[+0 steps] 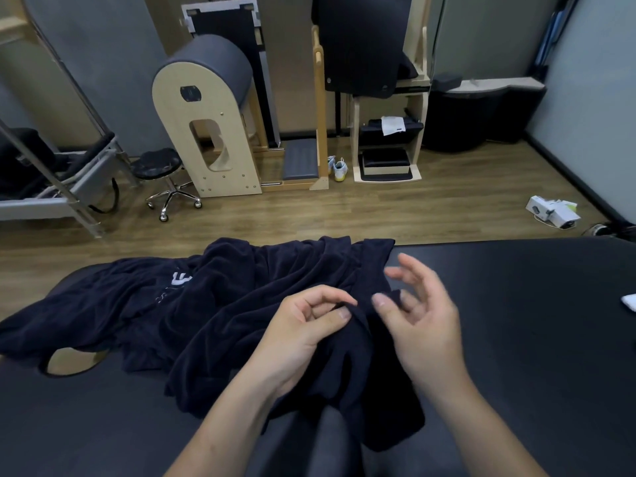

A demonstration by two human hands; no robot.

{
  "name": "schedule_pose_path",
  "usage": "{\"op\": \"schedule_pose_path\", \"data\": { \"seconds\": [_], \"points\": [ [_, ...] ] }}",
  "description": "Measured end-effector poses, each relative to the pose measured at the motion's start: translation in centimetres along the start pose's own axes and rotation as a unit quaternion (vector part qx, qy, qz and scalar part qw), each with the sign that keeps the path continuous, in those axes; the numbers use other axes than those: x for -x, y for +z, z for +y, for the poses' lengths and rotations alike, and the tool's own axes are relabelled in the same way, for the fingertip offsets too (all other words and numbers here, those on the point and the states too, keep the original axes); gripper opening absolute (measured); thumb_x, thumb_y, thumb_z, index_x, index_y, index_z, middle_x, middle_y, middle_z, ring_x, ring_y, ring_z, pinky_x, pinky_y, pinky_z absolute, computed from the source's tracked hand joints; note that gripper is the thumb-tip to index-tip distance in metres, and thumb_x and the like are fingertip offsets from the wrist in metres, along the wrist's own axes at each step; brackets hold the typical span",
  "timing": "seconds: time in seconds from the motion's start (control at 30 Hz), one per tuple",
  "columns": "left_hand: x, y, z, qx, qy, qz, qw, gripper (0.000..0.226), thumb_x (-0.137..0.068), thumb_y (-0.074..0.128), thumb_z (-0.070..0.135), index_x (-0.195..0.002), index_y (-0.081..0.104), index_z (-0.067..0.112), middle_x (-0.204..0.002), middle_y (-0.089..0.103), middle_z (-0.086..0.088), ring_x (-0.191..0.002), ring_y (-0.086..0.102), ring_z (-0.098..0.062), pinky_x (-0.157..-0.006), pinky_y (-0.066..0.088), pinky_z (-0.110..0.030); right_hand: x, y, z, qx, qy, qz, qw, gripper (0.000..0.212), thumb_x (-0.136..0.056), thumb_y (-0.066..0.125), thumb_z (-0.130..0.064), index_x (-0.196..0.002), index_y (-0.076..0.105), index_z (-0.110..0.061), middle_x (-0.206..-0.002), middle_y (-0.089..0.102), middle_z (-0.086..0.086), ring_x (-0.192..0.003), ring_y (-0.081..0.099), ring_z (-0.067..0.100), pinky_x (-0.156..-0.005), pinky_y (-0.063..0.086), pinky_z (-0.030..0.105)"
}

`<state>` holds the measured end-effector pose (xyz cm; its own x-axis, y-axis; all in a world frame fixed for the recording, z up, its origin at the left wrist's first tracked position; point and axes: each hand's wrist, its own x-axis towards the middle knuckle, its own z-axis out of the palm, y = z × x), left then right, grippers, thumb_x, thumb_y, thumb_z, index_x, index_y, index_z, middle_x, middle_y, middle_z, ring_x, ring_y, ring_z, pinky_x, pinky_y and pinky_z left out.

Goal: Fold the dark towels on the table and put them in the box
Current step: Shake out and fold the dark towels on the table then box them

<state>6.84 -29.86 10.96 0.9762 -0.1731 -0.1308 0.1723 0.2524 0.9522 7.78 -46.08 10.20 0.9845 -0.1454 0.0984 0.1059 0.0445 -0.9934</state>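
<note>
Left grip (309, 325): thumb and curled fingers pinching a raised fold of dark towel (213, 315). Right grip (423, 321): fingers spread and loose, thumb against same fold, holding nothing. Towel location: crumpled across black bench (533, 321), near edge draped toward camera. Beyond: wooden floor (378, 215), wheeled stool (156, 163).

Two hands: left hand (309, 325), right hand (418, 315). One counter (516, 321). One dark towel heap (206, 311) on it; can't tell how many towels are in the heap. One white logo (181, 278) shows on the cloth. One white item (629, 301) at the counter's right edge, cut off. On the floor: one rolling stool (161, 166), one ladder barrel (206, 125), two sneakers (340, 168), two white boxes (537, 204), possibly more, too small to tell. One wooden shelf unit (421, 132) holding one white paper (392, 125).
</note>
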Motion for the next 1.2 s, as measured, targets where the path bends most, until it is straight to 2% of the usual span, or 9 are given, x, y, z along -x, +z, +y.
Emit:
{"op": "schedule_pose_path", "data": {
  "seconds": [0.07,0.2,0.37,0.57,0.73,0.87,1.0,1.1,1.2],
  "points": [
    [-0.1,0.4,0.0,-0.002,0.001,0.016,1.0,0.012,-0.08,0.072,0.01,-0.091,0.071,0.005,-0.084,0.068,-0.015,-0.08,0.061,-0.023,-0.08,0.049,-0.029,0.4,0.8,-0.2,-0.069,0.067,-0.029,0.995,0.056,-0.083,0.068,0.014,-0.125,0.055,-0.022,-0.102,0.073,0.002,-0.084,0.067,0.0,-0.078,0.052,0.014],
    [-0.1,0.5,0.3,-0.019,0.006,0.037,0.999,0.01,-0.084,0.073,0.012,-0.088,0.067,0.005,-0.089,0.07,-0.011,-0.084,0.063,-0.024,-0.084,0.051,-0.033,0.9,0.8,-0.8,-0.135,0.138,-0.07,0.979,0.032,-0.088,0.063,0.011,-0.109,0.069,-0.011,-0.094,0.078,0.009,-0.088,0.074,0.018,-0.079,0.058,0.023],
    [-0.2,0.9,0.3,-0.072,0.014,0.049,0.996,0.017,-0.092,0.056,-0.008,-0.089,0.063,0.007,-0.079,0.067,0.004,-0.08,0.06,-0.008,-0.079,0.048,-0.022,1.2,1.1,-0.6,-0.076,0.106,-0.059,0.99,0.04,-0.09,0.063,0.008,-0.117,0.066,-0.021,-0.1,0.076,0.001,-0.092,0.072,0.009,-0.086,0.055,0.021],
    [-0.1,0.8,0.6,-0.131,0.059,0.065,0.988,0.014,-0.082,0.074,-0.002,-0.081,0.07,0.012,-0.074,0.062,-0.001,-0.073,0.057,-0.01,-0.072,0.049,-0.021,1.1,1.0,-0.1,-0.083,0.11,0.002,0.99,0.034,-0.082,0.075,0.004,-0.106,0.07,-0.02,-0.079,0.074,-0.001,-0.077,0.07,0.007,-0.072,0.054,0.017],
    [-0.4,1.0,0.8,-0.146,0.046,0.057,0.987,0.025,-0.083,0.072,-0.002,-0.103,0.076,0.013,-0.077,0.056,-0.008,-0.069,0.054,-0.015,-0.074,0.048,-0.02,1.1,0.9,-0.3,-0.095,0.088,-0.042,0.991,0.03,-0.088,0.067,0.004,-0.105,0.072,-0.02,-0.092,0.078,0.006,-0.089,0.074,0.015,-0.081,0.056,0.023],
    [-0.7,1.3,1.0,-0.209,0.069,0.109,0.969,0.012,-0.079,0.078,0.002,-0.083,0.08,0.014,-0.085,0.067,-0.011,-0.069,0.06,-0.003,-0.07,0.048,-0.017,0.9,0.6,-0.1,-0.086,0.055,-0.052,0.993,0.034,-0.089,0.064,0.01,-0.108,0.069,-0.018,-0.09,0.076,0.0,-0.082,0.072,0.011,-0.077,0.055,0.019],
    [-2.9,1.9,2.2,-0.279,0.126,0.116,0.945,0.014,-0.078,0.079,0.005,-0.076,0.077,0.018,-0.078,0.063,0.002,-0.069,0.056,-0.002,-0.07,0.044,-0.018,-0.3,0.0,2.2,-0.001,0.053,-0.053,0.997,0.042,-0.085,0.063,0.014,-0.106,0.065,-0.022,-0.085,0.063,-0.004,-0.066,0.059,0.005,-0.067,0.051,0.016],
    [-4.7,2.7,5.2,-0.258,0.195,0.107,0.94,0.021,-0.081,0.075,0.002,-0.077,0.073,0.022,-0.081,0.063,0.005,-0.073,0.058,-0.002,-0.072,0.046,-0.017,-2.1,-1.0,5.4,0.093,0.074,-0.043,0.992,0.038,-0.085,0.069,0.006,-0.109,0.066,-0.023,-0.087,0.064,0.004,-0.071,0.063,0.017,-0.073,0.054,0.025],
    [-6.4,2.1,9.2,-0.209,0.261,0.134,0.933,0.024,-0.086,0.071,0.003,-0.079,0.071,0.026,-0.081,0.065,0.008,-0.072,0.06,0.002,-0.071,0.046,-0.014,-4.5,-3.0,7.1,0.214,0.08,-0.013,0.974,0.029,-0.086,0.07,-0.001,-0.107,0.068,-0.021,-0.092,0.069,-0.001,-0.078,0.065,0.011,-0.069,0.049,0.007]
  ]
}}
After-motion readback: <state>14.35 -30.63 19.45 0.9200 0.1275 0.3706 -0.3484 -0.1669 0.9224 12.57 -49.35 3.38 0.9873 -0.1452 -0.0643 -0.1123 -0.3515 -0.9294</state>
